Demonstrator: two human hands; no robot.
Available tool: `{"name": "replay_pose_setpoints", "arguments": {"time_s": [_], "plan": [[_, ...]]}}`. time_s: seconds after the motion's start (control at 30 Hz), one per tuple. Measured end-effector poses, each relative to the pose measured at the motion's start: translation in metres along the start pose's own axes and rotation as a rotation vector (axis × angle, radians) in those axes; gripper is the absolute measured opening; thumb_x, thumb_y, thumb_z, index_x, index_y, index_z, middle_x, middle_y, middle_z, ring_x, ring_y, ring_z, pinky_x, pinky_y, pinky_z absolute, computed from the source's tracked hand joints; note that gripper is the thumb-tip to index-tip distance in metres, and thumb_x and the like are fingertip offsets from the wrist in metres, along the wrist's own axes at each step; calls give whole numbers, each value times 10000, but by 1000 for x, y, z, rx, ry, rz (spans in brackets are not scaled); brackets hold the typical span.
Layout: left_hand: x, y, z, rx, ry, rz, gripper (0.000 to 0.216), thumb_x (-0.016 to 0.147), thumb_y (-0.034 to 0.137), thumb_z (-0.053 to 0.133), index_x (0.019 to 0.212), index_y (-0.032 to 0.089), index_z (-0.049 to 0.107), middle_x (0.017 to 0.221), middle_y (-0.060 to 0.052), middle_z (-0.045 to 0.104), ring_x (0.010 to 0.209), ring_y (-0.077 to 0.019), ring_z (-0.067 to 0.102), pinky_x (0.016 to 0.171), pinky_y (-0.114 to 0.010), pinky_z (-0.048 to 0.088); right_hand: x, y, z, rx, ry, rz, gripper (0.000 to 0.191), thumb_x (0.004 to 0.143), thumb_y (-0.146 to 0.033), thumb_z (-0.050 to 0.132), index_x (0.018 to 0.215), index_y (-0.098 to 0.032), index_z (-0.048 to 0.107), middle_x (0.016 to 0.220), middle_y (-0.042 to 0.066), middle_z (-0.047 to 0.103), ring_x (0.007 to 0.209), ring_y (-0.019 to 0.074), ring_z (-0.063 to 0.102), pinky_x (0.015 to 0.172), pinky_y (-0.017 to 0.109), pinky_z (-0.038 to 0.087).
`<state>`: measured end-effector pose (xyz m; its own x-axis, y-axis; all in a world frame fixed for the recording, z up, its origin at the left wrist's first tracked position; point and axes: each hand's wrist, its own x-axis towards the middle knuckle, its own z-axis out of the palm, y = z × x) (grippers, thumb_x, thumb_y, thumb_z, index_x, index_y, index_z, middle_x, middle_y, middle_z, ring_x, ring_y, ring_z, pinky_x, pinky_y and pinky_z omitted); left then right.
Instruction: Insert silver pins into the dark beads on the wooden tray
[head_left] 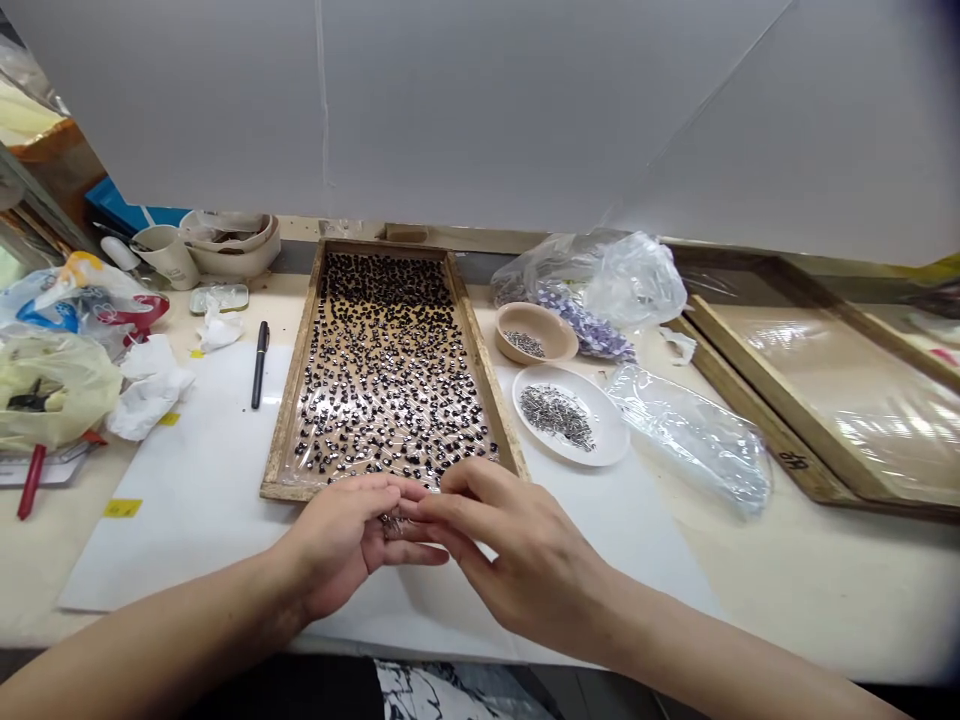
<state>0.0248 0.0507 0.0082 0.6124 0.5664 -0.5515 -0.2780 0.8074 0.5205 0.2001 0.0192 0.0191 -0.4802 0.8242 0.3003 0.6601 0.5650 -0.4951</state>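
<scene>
My left hand (330, 545) is cupped, palm up, around a small heap of thin silvery metal pieces (391, 523). Over its fingers comes my right hand (529, 555), thumb and fingertips pinched together by the left fingertips. What the pinch holds, if anything, is hidden. Just beyond both hands lies a wooden-framed tray (295, 380), its film-covered bottom dotted with many small shiny black pieces (397, 385). To the right, a white plate (613, 440) holds a pile of similar metal pieces. A beige bowl (559, 340) behind it contains more of them.
A black pen (260, 365) lies left of the tray on a white sheet (202, 460). Crumpled tissues (154, 390) and plastic bags (56, 385) crowd the left. Clear plastic bags (697, 440) and more wooden frames (795, 400) occupy the right. A pale panel (480, 110) overhangs the back.
</scene>
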Motion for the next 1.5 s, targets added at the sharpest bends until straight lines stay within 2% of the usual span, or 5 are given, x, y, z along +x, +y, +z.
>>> {"name": "replay_pose_setpoints", "arguments": {"time_s": [0.4,0.7,1.07,1.33,1.5], "plan": [[-2,-1,1,-5,44,22,151,793,163,521,862,79,626,792,-108,658,717,-154,626,800,-360,487,2,-5,16,-41,-17,54,176,848,-135,447,797,-146,615,751,70,537,697,162,499,574,273,404],[-4,-7,3,250,-55,-193,209,735,292,621,771,87,639,748,-106,663,694,-176,654,758,-369,501,-10,-4,6,-43,-145,115,176,836,-95,400,766,-162,548,735,56,515,638,142,466,544,256,386],[1,-13,-3,340,-69,-169,366,669,467,677,723,109,623,719,-73,656,647,-177,660,655,-331,507,-17,-3,11,45,-24,89,138,838,-86,439,818,-171,547,784,47,521,679,139,483,583,268,395],[1,-12,0,271,-54,-200,293,715,385,615,751,94,613,706,-93,663,640,-193,665,666,-352,512,-7,6,2,182,4,161,98,813,-95,469,805,-180,517,788,37,510,686,131,495,553,245,404],[0,-8,4,235,18,-243,210,636,228,533,754,75,615,719,-129,679,685,-240,678,712,-402,510,11,28,0,-4,-65,197,102,799,-100,452,764,-172,515,797,50,513,710,149,496,593,266,408]]}}
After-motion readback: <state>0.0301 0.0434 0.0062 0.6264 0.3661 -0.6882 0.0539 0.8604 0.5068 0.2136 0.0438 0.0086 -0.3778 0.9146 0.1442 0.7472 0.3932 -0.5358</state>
